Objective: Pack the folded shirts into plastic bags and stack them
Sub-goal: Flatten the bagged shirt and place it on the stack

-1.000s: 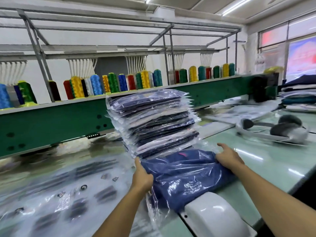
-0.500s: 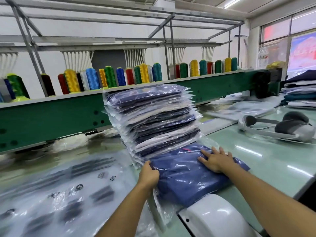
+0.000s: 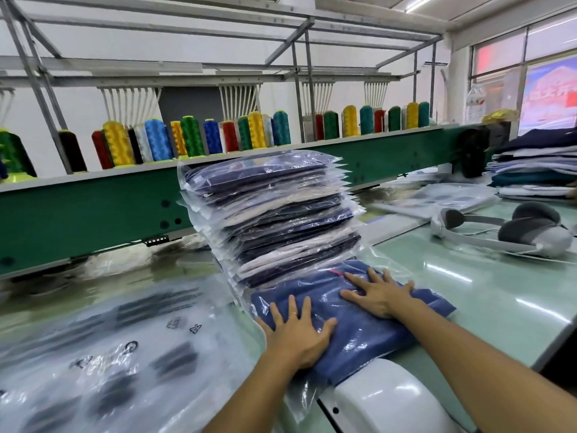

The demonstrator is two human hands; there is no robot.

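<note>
Blue bagged shirt (image 3: 359, 332) lies mid-frame, touching the tall stack (image 3: 268, 214) behind it. Left hand (image 3: 296, 335) and right hand (image 3: 379, 295) press it, fingers spread flat.

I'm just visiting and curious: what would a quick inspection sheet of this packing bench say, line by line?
Surface: glossy pale green table, white rounded machine cover at its near edge.
Job's things: blue bagged shirt lying in front of a tall stack of bagged shirts; empty plastic bags spread on the left.
Clutter: white headset on the right.
Hands: left hand and right hand both flat, fingers spread, pressing on the blue bagged shirt.
Cables: nothing seen.
Surroundings: green machine beam carrying coloured thread spools; folded garments far right.
</note>
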